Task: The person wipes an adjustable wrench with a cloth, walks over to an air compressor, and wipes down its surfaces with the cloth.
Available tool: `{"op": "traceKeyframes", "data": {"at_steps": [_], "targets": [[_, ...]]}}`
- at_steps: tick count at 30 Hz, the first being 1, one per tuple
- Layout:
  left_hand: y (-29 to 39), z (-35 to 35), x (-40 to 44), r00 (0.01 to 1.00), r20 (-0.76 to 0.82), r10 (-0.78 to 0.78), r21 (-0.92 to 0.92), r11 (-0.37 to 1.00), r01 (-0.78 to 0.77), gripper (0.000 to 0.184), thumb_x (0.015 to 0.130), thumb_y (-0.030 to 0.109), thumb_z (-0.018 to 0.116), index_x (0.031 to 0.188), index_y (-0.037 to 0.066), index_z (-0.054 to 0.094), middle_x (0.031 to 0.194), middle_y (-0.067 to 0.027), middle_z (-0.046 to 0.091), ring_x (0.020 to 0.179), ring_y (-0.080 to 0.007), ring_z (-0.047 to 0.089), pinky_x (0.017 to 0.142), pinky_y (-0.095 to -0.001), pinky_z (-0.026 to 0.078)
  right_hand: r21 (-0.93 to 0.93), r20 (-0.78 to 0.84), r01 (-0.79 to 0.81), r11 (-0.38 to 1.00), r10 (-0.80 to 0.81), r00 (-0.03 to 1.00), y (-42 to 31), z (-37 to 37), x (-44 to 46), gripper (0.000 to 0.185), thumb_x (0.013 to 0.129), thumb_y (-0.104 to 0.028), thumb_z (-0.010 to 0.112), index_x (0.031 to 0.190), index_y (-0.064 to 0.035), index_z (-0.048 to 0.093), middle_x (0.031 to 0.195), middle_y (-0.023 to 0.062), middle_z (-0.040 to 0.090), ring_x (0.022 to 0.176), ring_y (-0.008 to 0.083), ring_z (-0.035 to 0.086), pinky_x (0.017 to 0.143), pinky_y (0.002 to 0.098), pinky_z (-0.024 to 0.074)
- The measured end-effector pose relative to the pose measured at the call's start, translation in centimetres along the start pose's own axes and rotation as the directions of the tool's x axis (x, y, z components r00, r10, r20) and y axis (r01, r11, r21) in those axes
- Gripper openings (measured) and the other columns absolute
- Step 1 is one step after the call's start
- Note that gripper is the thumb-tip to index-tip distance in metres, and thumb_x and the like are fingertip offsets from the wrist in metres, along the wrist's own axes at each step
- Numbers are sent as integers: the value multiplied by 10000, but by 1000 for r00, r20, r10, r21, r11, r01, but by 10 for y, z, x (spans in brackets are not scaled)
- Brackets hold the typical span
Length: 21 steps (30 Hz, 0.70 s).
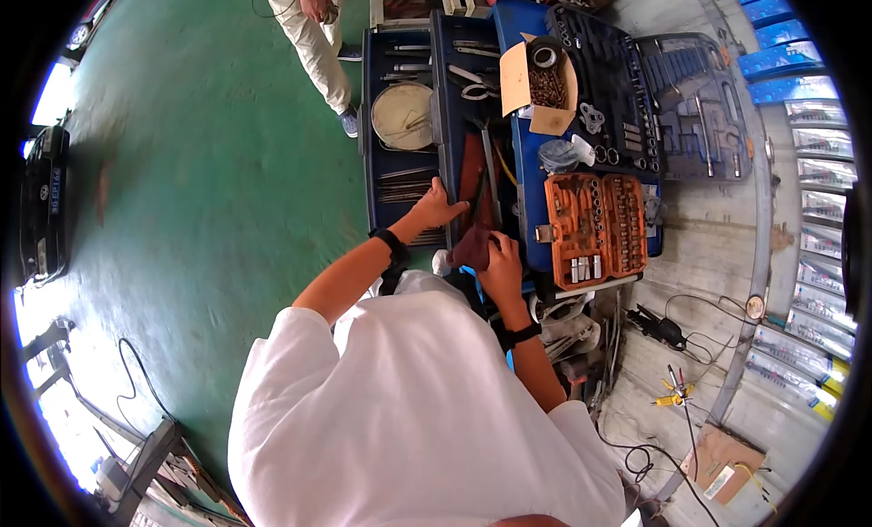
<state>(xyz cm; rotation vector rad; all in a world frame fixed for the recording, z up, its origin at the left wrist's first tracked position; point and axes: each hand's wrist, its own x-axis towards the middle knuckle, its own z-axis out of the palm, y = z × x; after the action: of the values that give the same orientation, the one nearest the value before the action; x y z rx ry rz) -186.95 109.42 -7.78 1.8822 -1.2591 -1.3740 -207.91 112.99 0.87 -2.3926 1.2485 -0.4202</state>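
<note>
My right hand (pixel 501 265) is closed on a dark red cloth (pixel 474 247) at the near end of the open upper drawer. My left hand (pixel 438 206) rests at the divide between the two open drawers, its fingers partly apart. In the upper drawer (pixel 440 73) lie pliers (pixel 474 92) and long metal tools beside a reddish strip. The lower drawer (pixel 369 155) holds a round tan disc (pixel 402 116) and a bundle of thin rods (pixel 405 186). On the blue cabinet top sits an orange socket set (pixel 595 227) with its case open.
An open cardboard box of small rusty parts (pixel 549 87) and black tool trays (pixel 695 109) lie on the cabinet. Another person (pixel 313 46) stands beyond the drawers at upper left. Cables (pixel 645 450) and a carton (pixel 722 463) are at lower right.
</note>
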Motion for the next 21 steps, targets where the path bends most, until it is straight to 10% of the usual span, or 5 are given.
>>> {"op": "traceKeyframes", "data": {"at_steps": [14, 17, 21], "targets": [[-19, 39, 37, 990, -40, 137, -60, 988, -139, 982, 890, 575, 579, 1288, -223, 169, 1058, -476, 490, 1069, -543, 549, 874, -466, 491, -334, 223, 108, 937, -33, 974, -35, -17, -14, 550, 698, -17, 647, 1217, -188, 580, 1257, 109, 525, 1122, 327, 516, 850, 453, 461], [-31, 40, 49, 883, 202, 424, 385, 795, -470, 727, 973, 496, 486, 1278, -135, 294, 1019, -438, 497, 988, -542, 566, 795, -474, 499, -320, 132, 158, 934, -121, 984, -29, -11, 8, 496, 703, -27, 650, 1181, -150, 592, 1262, 103, 523, 1142, 328, 509, 864, 461, 448], [-32, 24, 38, 931, -61, 361, -120, 923, -366, 461, 1008, 396, 464, 1160, -39, 482, 854, -238, 617, 734, -431, 646, 658, -469, 507, -332, 75, 188, 924, -173, 982, -29, -5, 18, 421, 701, -29, 652, 1111, -110, 610, 1255, 105, 522, 1150, 336, 501, 909, 487, 419]]}}
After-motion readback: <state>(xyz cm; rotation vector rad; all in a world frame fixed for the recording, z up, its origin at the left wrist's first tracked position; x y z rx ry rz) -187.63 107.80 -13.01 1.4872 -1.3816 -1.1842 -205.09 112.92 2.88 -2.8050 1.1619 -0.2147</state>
